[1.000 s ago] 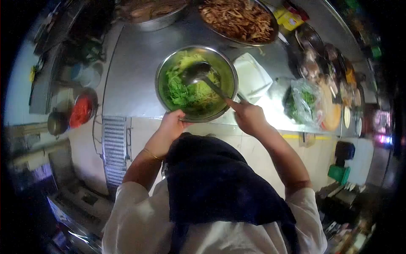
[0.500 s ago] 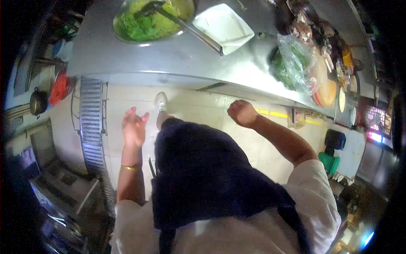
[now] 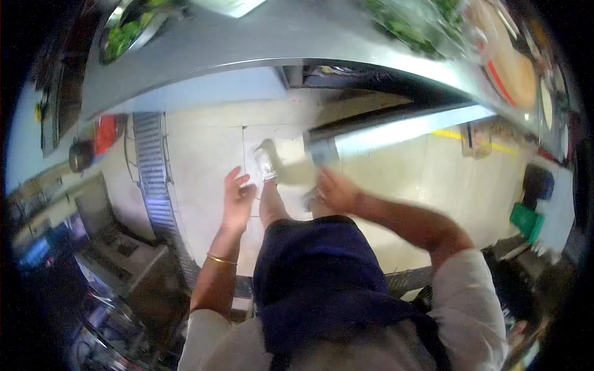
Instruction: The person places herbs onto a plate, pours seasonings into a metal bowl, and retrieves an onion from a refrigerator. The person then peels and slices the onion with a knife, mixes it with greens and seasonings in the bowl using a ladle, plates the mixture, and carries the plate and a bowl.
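Below the steel counter [image 3: 247, 65], a cabinet door [image 3: 383, 133] stands swung out, showing a dark gap behind its edge. My right hand [image 3: 337, 191] is at the free end of this door, its fingers closed there, blurred by motion. My left hand [image 3: 238, 196] hangs in the air over the floor, holding nothing, with loosely bent fingers apart. Inside the opening, some items [image 3: 340, 72] show, too unclear to name.
A metal bowl of leafy greens [image 3: 127, 37] and a white dish [image 3: 229, 5] are on the counter. Bagged greens [image 3: 421, 25] and a round board [image 3: 510, 68] lie at the right. A floor grate [image 3: 151, 154] runs at the left, near a red bag [image 3: 106, 136].
The cabinet door has swung from a narrow gap to wide open. My right hand has moved left and down, my left hand right. The view has shifted, pushing the bowl towards the upper left.
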Tool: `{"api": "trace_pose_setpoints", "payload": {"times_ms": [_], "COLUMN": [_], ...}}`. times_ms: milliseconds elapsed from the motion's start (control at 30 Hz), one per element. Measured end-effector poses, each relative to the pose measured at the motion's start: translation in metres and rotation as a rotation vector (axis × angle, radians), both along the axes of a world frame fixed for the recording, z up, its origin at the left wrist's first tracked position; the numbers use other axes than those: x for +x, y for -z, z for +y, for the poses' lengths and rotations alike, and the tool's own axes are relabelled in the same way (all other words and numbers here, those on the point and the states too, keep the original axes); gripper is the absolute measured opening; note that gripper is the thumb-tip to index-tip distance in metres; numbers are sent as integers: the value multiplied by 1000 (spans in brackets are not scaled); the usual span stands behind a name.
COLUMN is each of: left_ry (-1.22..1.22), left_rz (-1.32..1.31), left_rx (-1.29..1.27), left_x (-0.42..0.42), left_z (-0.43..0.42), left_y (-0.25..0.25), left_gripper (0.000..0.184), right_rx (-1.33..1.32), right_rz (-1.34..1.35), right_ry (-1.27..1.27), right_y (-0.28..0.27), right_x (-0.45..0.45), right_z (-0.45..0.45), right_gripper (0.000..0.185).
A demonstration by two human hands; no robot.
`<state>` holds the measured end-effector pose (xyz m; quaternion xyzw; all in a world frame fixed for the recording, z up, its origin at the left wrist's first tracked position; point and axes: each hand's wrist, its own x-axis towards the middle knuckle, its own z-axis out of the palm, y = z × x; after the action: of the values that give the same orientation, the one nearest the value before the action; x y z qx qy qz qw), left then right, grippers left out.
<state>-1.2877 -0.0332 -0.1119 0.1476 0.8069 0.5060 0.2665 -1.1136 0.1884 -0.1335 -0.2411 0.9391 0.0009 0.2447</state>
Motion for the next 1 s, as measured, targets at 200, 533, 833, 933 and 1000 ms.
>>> {"api": "trace_pose_setpoints", "payload": {"times_ms": [200,533,833,933,1000], "left_ry": [677,819,232,169,272], "left_rz": [-102,494,614,598,497], "left_rx": [-477,-592,-975,-979,-888], "left_x": [2,-38,-36,-51,-65], "left_z": [117,406,516,517,522], "left_y": [-3,258,321,340,359], "left_gripper": [51,44,84,97,98], "right_rx": [-1054,-201,318,219,163], "right_rz": [-495,320,62,161,233], "right_ry": [2014,2684,2545,2610,2593], "right_y": [-38,-14,-45,-44,-42], "right_x": [316,549,581,580,579], "right_z": [-48,-120,-151,-159,-163], "right_gripper": [59,70,63,63,63]}}
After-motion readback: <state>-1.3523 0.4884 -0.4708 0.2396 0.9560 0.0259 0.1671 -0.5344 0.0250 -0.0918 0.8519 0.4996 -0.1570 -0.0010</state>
